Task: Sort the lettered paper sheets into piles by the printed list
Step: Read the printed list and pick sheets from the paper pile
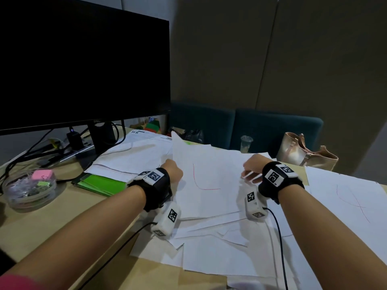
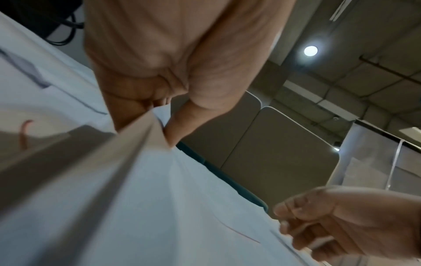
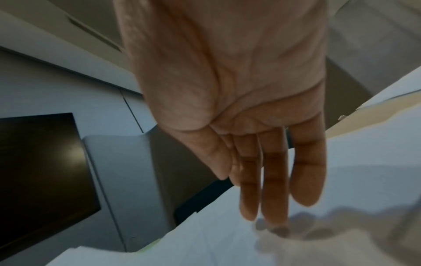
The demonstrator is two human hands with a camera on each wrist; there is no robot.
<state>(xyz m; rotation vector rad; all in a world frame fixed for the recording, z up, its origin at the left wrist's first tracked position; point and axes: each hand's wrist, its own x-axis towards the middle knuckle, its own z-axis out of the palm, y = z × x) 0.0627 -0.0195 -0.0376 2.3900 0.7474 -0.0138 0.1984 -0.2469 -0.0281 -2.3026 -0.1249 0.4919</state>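
A person's left hand [image 1: 171, 168] pinches the left edge of a white sheet [image 1: 209, 181] bearing a red-drawn letter, lifting that side off the loose paper pile [image 1: 211, 243] on the desk [image 1: 37, 225]. The sheet's long axis runs away from the person. To its right, the nearer-free right hand [image 3: 230, 100] hovers just above the sheet, fingers [image 3: 273, 181] straight and relaxed, holding nothing; the letter is unreadable, and no printed list can be made out.

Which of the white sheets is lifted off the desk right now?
The sheet with the red curved line, centre of the desk: the left hand pinches its left edge up, while the other sheets lie flat.
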